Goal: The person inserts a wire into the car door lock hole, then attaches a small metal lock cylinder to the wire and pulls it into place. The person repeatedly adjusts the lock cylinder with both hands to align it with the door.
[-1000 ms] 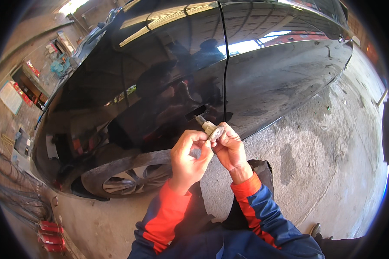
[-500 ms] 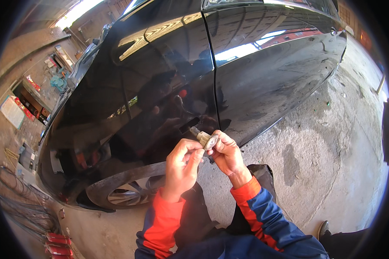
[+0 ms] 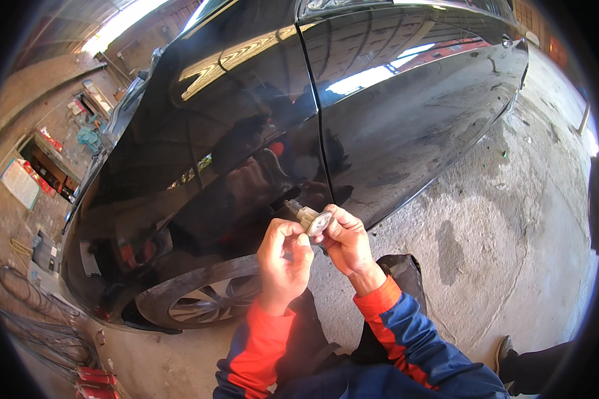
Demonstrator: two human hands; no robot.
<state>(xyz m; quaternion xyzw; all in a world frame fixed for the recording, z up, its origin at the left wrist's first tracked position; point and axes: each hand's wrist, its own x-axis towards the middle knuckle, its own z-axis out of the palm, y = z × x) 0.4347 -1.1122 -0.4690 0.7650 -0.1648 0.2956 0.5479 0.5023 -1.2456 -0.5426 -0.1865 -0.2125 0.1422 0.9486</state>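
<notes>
In front of the black car fender (image 3: 160,193), both my hands hold a small side marker lamp (image 3: 319,224) with an oval clear lens and a pale socket behind it. My left hand (image 3: 283,259) is closed, thumb and fingers pinching the lamp's near side. From the right, my right hand (image 3: 349,246) grips the lens edge between thumb and fingertips. The socket end points up and left to a dark slot (image 3: 283,200) in the fender, just beyond the lamp. Whether a wire joins the two cannot be made out.
Below the fender is the front wheel (image 3: 213,302); the car door (image 3: 419,113) runs to the right. Black cables (image 3: 40,336) and red objects (image 3: 96,382) lie on the floor at left. A person's shoe (image 3: 504,354) shows at lower right on the concrete (image 3: 479,266).
The view has shifted slightly, so the car sits a little further left in it. Both hands keep their hold on the lamp, which has barely turned.
</notes>
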